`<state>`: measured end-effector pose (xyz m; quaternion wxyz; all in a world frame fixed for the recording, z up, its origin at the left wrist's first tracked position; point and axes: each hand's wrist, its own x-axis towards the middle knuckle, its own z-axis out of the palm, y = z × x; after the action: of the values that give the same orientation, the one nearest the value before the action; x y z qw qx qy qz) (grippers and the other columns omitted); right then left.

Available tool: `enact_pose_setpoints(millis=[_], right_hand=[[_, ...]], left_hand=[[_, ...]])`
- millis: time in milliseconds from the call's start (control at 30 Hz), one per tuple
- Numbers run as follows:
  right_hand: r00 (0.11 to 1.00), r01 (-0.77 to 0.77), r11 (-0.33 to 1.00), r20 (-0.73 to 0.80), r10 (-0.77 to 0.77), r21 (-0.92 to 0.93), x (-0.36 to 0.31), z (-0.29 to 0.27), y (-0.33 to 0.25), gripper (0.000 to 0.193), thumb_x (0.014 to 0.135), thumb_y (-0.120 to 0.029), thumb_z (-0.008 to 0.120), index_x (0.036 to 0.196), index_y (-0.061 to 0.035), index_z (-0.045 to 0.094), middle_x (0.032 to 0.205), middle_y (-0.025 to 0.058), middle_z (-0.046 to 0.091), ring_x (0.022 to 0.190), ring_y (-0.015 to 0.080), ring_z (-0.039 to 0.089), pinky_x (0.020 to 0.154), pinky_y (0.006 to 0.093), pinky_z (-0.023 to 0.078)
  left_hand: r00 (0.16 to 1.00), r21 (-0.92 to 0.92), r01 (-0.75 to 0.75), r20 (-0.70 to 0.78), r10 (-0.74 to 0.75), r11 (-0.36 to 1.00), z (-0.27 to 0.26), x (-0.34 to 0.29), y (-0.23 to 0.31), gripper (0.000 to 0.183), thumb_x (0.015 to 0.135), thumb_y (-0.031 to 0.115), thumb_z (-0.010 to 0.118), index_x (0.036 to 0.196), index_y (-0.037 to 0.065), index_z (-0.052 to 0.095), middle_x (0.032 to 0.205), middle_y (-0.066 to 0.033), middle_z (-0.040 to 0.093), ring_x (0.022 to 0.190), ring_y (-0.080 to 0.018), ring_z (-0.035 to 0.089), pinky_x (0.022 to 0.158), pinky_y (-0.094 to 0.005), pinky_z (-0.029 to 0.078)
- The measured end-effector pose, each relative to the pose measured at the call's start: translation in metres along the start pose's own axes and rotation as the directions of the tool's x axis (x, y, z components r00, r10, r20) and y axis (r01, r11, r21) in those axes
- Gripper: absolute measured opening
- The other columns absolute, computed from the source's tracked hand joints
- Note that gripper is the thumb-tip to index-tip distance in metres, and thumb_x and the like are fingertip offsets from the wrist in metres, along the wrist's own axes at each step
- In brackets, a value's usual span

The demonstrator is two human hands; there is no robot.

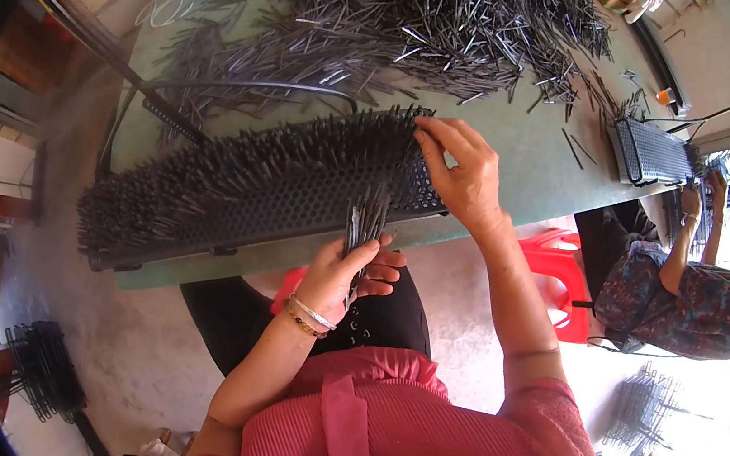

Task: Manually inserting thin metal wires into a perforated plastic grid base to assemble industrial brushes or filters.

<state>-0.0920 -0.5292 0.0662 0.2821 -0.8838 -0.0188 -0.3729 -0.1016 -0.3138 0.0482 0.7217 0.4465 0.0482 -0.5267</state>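
Observation:
My left hand (pixel 351 267) is closed round a bundle of thin black sticks (pixel 369 213), held upright in front of the rack's near side. A long black perforated rack (pixel 295 206) slants across the near part of the table. Many black sticks (pixel 237 158) stand close together in its holes, while bare holes show along the near side toward the right end. My right hand (pixel 460 162) is at that right end, thumb and forefinger pinched at a stick among the last ones. The fingertips partly hide that stick.
A big heap of loose black sticks (pixel 445 19) covers the far side of the green table (pixel 537 163). A black metal bar (pixel 255 85) rises behind the rack. At right, another person (pixel 686 286) works at a second perforated rack (pixel 656 154). A red stool (pixel 559 284) stands between us.

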Motion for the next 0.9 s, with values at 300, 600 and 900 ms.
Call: enact_pose_setpoints(millis=[300,600,900], right_hand=[[0.964,-0.263,0.951,-0.003,0.267,0.160,-0.013,-0.003,-0.027,0.017,0.080,-0.005,0.067,0.096,0.0005,0.066,0.087,0.0068,0.061,0.070,0.0137,0.058,0.064,0.0264,0.046],[0.606,-0.794,0.452,0.597,0.526,0.407,-0.033,-0.005,-0.065,0.024,0.084,-0.015,0.067,0.096,0.0056,0.064,0.078,0.0056,0.064,0.070,0.0091,0.059,0.061,0.0229,0.049],[0.544,-0.838,0.391,0.633,0.550,0.380,-0.042,-0.006,-0.064,0.020,0.085,-0.012,0.065,0.097,0.0041,0.065,0.079,0.0047,0.065,0.066,0.0074,0.058,0.057,0.0201,0.047]], left_hand=[[0.995,0.020,-0.097,0.018,0.097,0.995,-0.006,-0.006,-0.001,0.028,0.093,0.023,0.054,0.114,0.003,0.052,0.096,-0.0148,0.064,0.076,-0.0155,0.064,0.062,-0.0268,0.054],[0.980,0.018,-0.185,0.077,0.183,0.983,0.000,-0.017,0.004,0.027,0.095,0.020,0.050,0.116,0.003,0.051,0.100,-0.0158,0.064,0.078,-0.0161,0.064,0.061,-0.0264,0.054],[0.979,0.024,-0.187,-0.072,0.188,0.982,-0.003,-0.014,-0.007,0.028,0.093,0.023,0.053,0.113,0.003,0.050,0.101,-0.0138,0.063,0.085,-0.0180,0.064,0.063,-0.0286,0.055]])
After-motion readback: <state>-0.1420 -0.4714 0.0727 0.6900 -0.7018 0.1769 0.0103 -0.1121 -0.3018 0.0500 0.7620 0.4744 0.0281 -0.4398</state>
